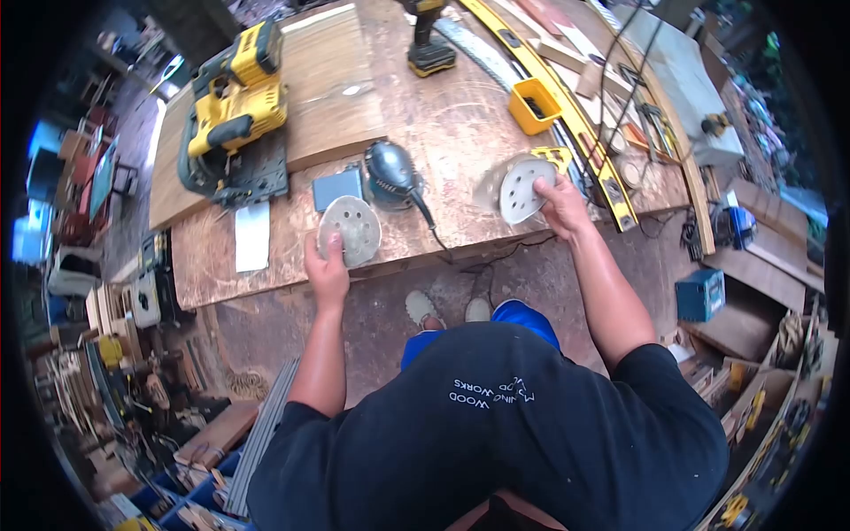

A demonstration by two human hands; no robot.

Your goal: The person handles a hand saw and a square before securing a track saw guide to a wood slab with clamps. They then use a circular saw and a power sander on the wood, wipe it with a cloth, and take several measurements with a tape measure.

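Note:
My left hand (328, 265) grips a round, pale sanding disc (354, 232) with several holes, its thumb across the lower left face. A second pale perforated disc (520, 193) is pinched in my right hand (562, 205), thumb on its right side. Both discs are held up near the workbench's front edge, apart from each other. Between them a dark sander (390, 170) lies on the wooden bench (443, 124), its cord running toward the edge. Behind the left disc rests a blue-grey square pad (337, 188).
At the back left a yellow cordless saw (239, 115) sits on a wooden board (328, 80). Farther right are a drill (429, 44), a yellow box (534, 106) and a long yellow level (567, 97). A white sheet (252, 237) lies at the front left.

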